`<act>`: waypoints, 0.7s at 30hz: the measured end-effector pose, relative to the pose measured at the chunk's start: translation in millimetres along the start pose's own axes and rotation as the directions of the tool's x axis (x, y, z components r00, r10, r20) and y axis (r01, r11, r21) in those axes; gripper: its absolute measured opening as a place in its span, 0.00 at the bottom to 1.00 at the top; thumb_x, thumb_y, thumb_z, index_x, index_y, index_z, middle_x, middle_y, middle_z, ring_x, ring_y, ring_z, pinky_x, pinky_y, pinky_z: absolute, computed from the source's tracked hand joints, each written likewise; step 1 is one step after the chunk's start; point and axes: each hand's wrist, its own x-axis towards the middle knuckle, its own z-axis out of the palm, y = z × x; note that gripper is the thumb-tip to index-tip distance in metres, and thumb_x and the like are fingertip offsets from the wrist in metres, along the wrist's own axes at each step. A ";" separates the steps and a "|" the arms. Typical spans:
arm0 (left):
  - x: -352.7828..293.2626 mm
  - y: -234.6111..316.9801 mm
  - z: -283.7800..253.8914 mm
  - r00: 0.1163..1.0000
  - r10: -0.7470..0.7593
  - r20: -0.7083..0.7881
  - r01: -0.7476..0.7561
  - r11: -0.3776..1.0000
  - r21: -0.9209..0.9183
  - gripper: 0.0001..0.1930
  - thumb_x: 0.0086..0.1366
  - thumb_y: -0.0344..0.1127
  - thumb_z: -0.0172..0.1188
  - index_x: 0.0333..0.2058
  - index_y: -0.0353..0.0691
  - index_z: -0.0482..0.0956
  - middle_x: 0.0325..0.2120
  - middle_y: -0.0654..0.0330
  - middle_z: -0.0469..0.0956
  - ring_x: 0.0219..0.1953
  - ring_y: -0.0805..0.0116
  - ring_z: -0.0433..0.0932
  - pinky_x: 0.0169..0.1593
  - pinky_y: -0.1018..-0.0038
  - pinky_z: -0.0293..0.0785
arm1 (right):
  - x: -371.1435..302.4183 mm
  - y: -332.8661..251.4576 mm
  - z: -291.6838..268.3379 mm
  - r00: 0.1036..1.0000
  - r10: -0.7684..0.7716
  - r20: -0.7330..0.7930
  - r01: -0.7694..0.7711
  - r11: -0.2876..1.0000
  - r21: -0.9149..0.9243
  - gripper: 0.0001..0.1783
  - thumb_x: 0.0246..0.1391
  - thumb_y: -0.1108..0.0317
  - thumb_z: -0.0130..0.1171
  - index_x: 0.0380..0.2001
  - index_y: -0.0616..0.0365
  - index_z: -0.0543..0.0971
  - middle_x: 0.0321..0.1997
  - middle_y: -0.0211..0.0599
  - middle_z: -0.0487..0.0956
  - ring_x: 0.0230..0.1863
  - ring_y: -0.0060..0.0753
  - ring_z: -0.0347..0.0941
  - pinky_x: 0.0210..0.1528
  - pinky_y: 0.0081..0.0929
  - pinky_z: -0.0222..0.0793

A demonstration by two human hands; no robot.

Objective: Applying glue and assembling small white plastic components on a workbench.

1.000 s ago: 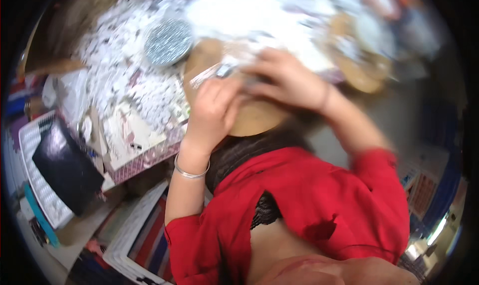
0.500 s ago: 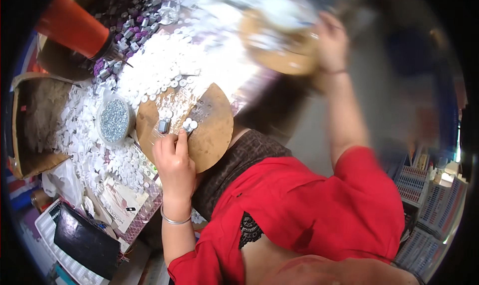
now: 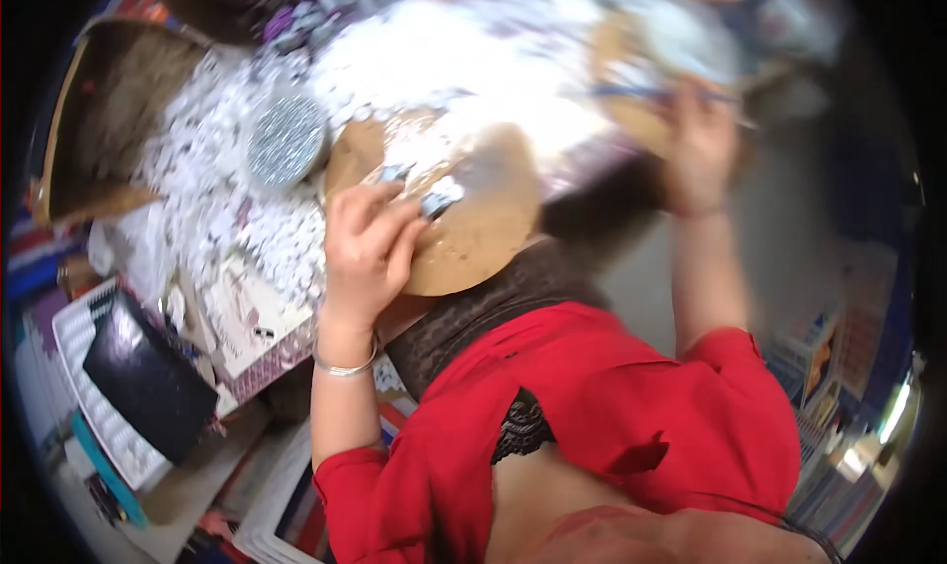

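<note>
My left hand [image 3: 370, 243], a silver bangle on its wrist, is over the near left part of a round tan board [image 3: 483, 248]. Its fingers are bent and apart, with nothing visible between them. Right at the fingertips lies a small grey block-like part [image 3: 434, 205] with white discs by it; another grey part [image 3: 393, 175] lies just beyond. My right hand [image 3: 700, 150], blurred, is at the far right beside a second tan board [image 3: 641, 120]. Its fingers seem closed on a thin blue stick [image 3: 631, 92], whose kind I cannot make out.
A clear tub of tiny metal pieces [image 3: 286, 138] stands among heaps of small white parts [image 3: 197, 159]. An opened cardboard box [image 3: 128, 100] is at the left. Below it sits a white tray [image 3: 99, 386] with a black curved piece [image 3: 148, 376]. Grey and purple parts [image 3: 326, 11] lie far back.
The view has shifted, and the orange cone-like object has left it. My left fingers have lifted and spread from the grey part. The thin blue stick now shows at my right hand.
</note>
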 end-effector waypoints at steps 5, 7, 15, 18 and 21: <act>-1.7 -16.0 10.3 0.964 -0.248 -0.094 0.253 0.966 0.050 0.06 0.54 0.24 0.68 0.32 0.36 0.82 0.32 0.54 0.81 0.36 0.55 0.78 0.42 0.66 0.74 | -36.7 22.7 95.8 0.911 0.160 0.381 -0.251 0.946 0.204 0.13 0.63 0.71 0.59 0.48 0.64 0.73 0.39 0.41 0.80 0.38 0.30 0.81 0.42 0.26 0.81; -1.9 -15.8 9.7 0.967 -0.234 -0.105 0.240 0.969 0.056 0.06 0.54 0.24 0.68 0.32 0.36 0.82 0.31 0.55 0.81 0.35 0.55 0.78 0.40 0.67 0.74 | -39.8 27.4 110.3 0.881 0.212 0.423 -0.302 0.940 0.157 0.12 0.63 0.72 0.60 0.47 0.63 0.73 0.39 0.40 0.81 0.37 0.28 0.81 0.41 0.24 0.81; 0.1 -14.8 13.2 0.973 -0.163 -0.165 0.187 0.972 0.141 0.07 0.52 0.24 0.69 0.31 0.37 0.83 0.32 0.57 0.81 0.33 0.57 0.77 0.38 0.67 0.74 | -35.4 25.9 101.8 0.857 0.234 0.459 -0.268 0.963 0.009 0.12 0.63 0.73 0.58 0.46 0.65 0.70 0.41 0.43 0.80 0.38 0.30 0.82 0.42 0.25 0.81; -8.0 3.8 11.8 0.975 -0.102 -0.199 0.110 0.993 0.031 0.07 0.51 0.24 0.70 0.31 0.38 0.84 0.33 0.58 0.81 0.34 0.58 0.77 0.38 0.67 0.74 | -35.9 18.0 79.3 0.890 0.239 0.388 -0.301 0.947 0.109 0.12 0.63 0.74 0.57 0.46 0.66 0.69 0.42 0.47 0.79 0.39 0.33 0.82 0.45 0.26 0.81; -20.7 6.1 21.9 0.990 -0.076 -0.121 0.079 0.997 0.019 0.09 0.50 0.23 0.70 0.32 0.37 0.83 0.33 0.58 0.81 0.35 0.58 0.77 0.39 0.67 0.74 | -45.0 15.8 63.7 0.829 0.308 0.466 -0.347 0.938 -0.003 0.12 0.64 0.74 0.57 0.47 0.65 0.69 0.43 0.46 0.79 0.39 0.34 0.81 0.46 0.28 0.81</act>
